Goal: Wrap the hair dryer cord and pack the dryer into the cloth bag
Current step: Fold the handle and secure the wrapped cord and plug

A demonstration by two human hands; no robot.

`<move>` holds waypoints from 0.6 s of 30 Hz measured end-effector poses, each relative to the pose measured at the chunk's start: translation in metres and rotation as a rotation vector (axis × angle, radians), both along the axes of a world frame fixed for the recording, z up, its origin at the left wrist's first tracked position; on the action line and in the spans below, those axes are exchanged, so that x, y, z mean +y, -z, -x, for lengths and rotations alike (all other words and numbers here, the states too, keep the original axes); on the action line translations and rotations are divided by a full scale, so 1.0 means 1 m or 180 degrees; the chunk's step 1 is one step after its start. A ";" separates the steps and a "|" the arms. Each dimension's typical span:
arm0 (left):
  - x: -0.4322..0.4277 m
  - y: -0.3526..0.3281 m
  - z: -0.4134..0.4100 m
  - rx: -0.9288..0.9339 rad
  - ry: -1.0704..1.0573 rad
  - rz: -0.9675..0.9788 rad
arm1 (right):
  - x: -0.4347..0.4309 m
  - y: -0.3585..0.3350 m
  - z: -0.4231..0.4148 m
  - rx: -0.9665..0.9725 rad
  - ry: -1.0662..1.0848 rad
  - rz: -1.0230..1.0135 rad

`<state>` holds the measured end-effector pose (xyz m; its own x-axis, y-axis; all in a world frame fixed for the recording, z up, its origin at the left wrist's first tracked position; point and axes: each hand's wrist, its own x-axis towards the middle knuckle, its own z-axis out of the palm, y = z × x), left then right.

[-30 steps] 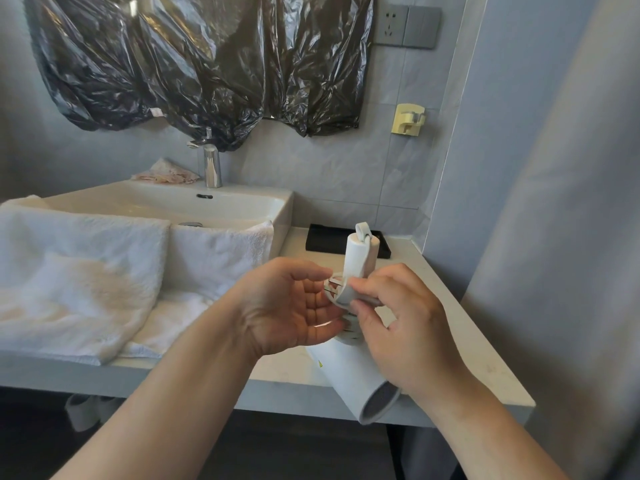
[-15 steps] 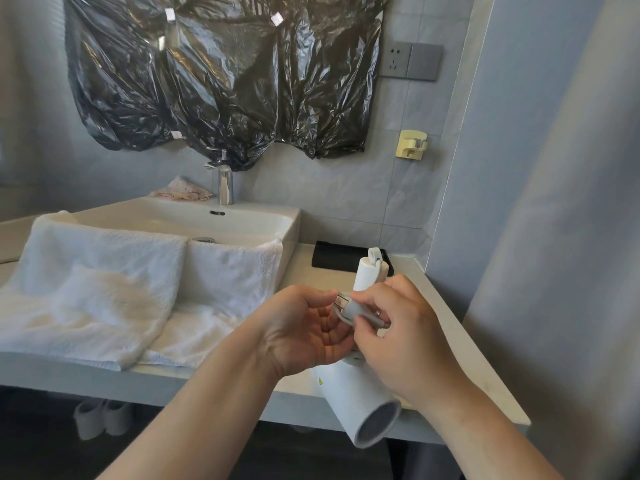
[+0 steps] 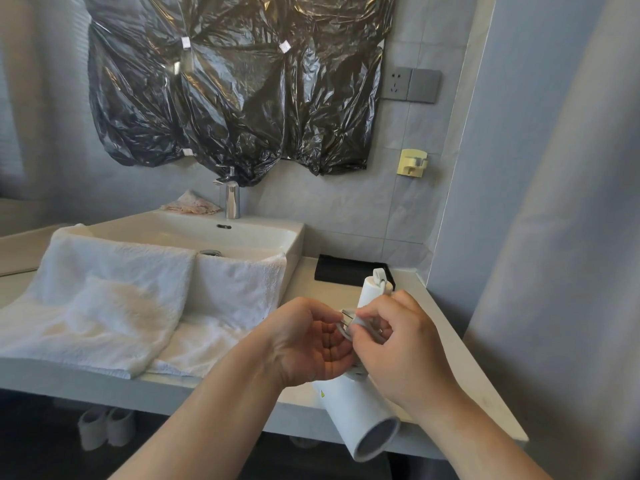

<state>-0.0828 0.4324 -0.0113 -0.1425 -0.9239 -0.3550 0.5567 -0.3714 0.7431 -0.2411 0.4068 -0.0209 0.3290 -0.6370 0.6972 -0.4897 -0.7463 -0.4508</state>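
Nearest, the smooth white plastic hair dryer (image 3: 360,415) hung over the counter edge, its barrel mouth facing the viewer. Just above it, the left hand (image 3: 304,344) cupped the dryer's folded handle, while the right hand (image 3: 398,344) pinched the grey plug and coiled cord (image 3: 351,322) against it. The hard shell looked light but slippery; the wrapped handle seemed the surest hold. Beyond, a flat black cloth bag (image 3: 341,270) lay against the wall.

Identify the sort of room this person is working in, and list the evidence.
Most likely a bathroom: a white basin with a chrome tap, white towels draped over its edge, and tiled walls.
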 end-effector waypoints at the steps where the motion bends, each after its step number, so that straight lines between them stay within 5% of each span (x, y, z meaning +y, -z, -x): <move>1: -0.001 0.000 0.000 -0.0119 0.0010 -0.0002 | 0.000 -0.002 0.001 -0.0043 -0.0007 -0.0031; 11: -0.010 -0.001 0.006 -0.1603 -0.0207 0.0339 | -0.002 -0.001 0.007 -0.0060 0.0188 -0.0177; 18: -0.006 0.002 0.001 -0.1077 0.0000 0.0204 | 0.007 0.001 0.005 0.0313 0.0402 0.0467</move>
